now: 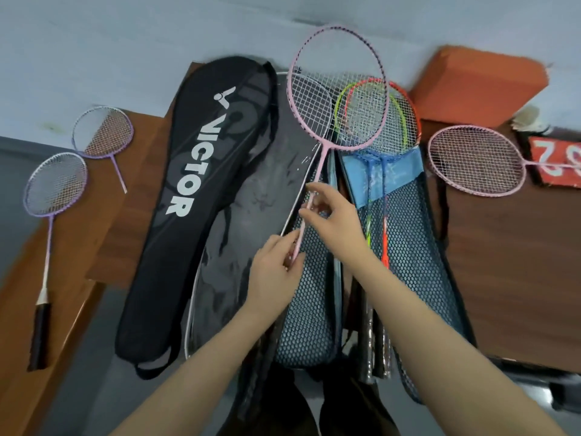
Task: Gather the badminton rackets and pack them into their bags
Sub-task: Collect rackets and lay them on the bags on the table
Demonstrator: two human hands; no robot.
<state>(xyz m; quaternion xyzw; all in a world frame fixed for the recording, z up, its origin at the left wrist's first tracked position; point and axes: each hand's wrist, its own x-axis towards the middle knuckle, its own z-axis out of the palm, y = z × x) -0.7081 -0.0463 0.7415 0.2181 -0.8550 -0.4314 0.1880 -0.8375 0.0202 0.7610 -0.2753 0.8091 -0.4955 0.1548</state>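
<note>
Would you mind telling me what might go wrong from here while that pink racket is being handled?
1. Both the left hand and right hand pinch only the thin shaft of the pink racket, so it may twist or slip.
2. Its head overlaps the green racket and orange racket; strings or frames could snag.

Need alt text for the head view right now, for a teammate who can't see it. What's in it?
Both hands, left and right, pinch the shaft of a pink racket over open mesh bags already holding green and orange rackets. A black Victor bag lies left, beyond it two purple rackets, and another pink racket lies right.
</note>
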